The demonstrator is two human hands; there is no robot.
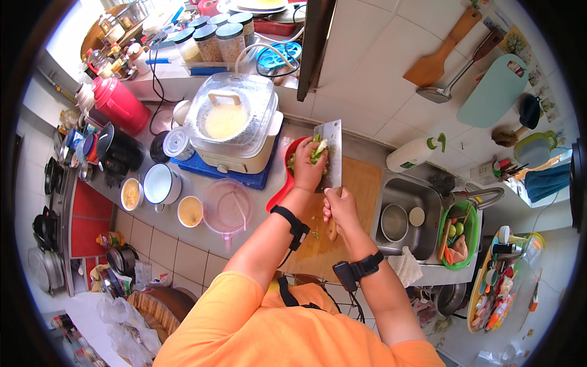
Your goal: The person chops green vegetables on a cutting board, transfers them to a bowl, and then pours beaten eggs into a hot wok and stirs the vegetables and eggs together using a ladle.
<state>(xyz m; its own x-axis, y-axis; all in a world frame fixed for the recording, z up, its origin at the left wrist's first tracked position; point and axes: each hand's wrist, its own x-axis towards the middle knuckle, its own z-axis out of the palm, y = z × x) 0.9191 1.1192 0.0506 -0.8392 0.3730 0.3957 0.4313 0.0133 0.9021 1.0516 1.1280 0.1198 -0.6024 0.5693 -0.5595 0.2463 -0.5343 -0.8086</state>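
Note:
My right hand (341,208) grips the wooden handle of a cleaver (331,147), its broad metal blade pointing away from me, over the left edge of a wooden cutting board (362,188). Chopped green vegetable pieces (319,151) lie against the blade, and my left hand (310,167) rests on them with fingers bent. Under my left hand is a red plastic scoop or dish (280,195), beside the board. Whether my left fingers hold some pieces is hidden. A few small scraps lie on the board near the cleaver's handle.
A food steamer (229,124) stands on a blue base at the left. Nearer are a pink transparent container (228,206), an enamel mug (158,183) and bowls of yellowish food (190,212). Right of the board are a metal sink (403,192), a soap bottle (410,156) and a green basket (472,257).

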